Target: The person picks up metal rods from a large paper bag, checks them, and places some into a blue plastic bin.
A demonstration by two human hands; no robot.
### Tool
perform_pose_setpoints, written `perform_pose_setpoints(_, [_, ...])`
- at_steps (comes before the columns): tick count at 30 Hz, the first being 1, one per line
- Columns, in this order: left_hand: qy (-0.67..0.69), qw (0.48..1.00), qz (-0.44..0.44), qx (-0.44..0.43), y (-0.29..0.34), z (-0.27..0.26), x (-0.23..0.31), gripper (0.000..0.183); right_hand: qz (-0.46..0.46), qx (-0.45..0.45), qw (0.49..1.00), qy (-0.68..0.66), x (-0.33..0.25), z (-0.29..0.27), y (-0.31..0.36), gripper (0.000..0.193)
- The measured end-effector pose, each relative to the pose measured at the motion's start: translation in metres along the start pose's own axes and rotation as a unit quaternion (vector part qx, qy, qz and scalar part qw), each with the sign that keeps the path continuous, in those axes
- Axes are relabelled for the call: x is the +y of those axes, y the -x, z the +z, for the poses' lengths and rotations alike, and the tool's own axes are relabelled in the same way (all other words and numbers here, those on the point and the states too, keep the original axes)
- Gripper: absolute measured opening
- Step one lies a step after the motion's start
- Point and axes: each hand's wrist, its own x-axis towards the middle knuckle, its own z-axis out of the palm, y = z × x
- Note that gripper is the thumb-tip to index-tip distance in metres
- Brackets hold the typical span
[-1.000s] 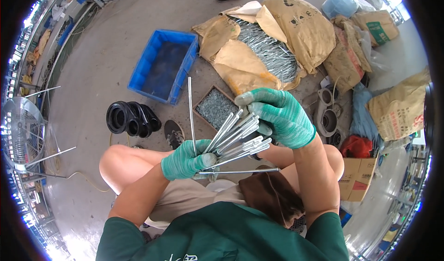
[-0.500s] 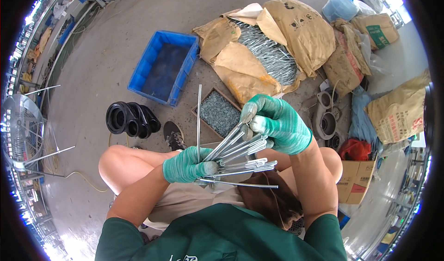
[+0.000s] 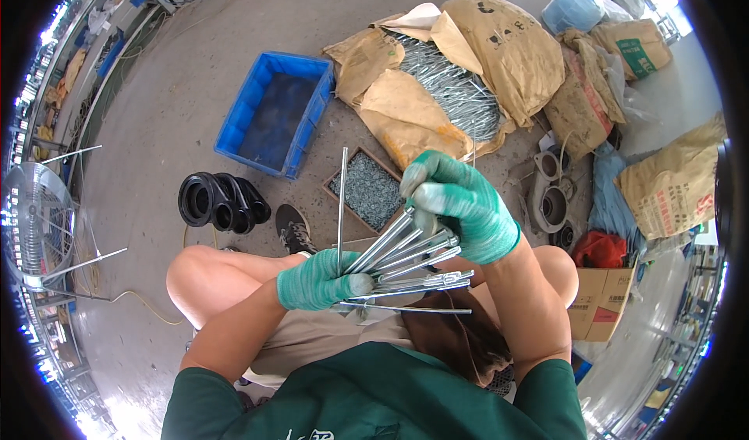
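A fan of metal rods [image 3: 398, 264] is held above the lap — pinched at its base by the left hand [image 3: 320, 282], fingers shut. Rod tips are gripped by the closed right hand [image 3: 460, 206]. Sorting step judged underway — the next rod needs separating cleanly.

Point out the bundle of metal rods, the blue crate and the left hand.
Metal rods [image 3: 409, 257], head view, on the middle of the fanned shafts.
Blue crate [image 3: 243, 120], head view, on its left wall.
Left hand [image 3: 316, 282], head view, on the gloved back.
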Motion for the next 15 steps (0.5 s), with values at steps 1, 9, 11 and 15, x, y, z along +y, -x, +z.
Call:
perform_pose_setpoints(1, [0.0,1.0,0.001,0.0,0.0,0.0,-0.001,0.034,-0.03,0.007,0.999,-0.038,0.0,0.0,0.0,0.017])
perform_pose_setpoints(9, [0.022,0.999,0.031,-0.014,-0.006,-0.005,-0.008,0.044,0.009,-0.052,0.998,0.042,-0.002,-0.011,0.004,0.015])
perform_pose_setpoints(11, [0.026,0.999,0.032,-0.007,-0.005,-0.004,-0.008,0.044,0.011,-0.071,0.997,-0.01,0.0,-0.01,0.003,0.017])
perform_pose_setpoints(15, [0.046,0.999,0.016,0.006,-0.005,0.002,-0.006,0.04,0.066,-0.043,0.996,0.047,-0.011,-0.005,0.006,0.027])
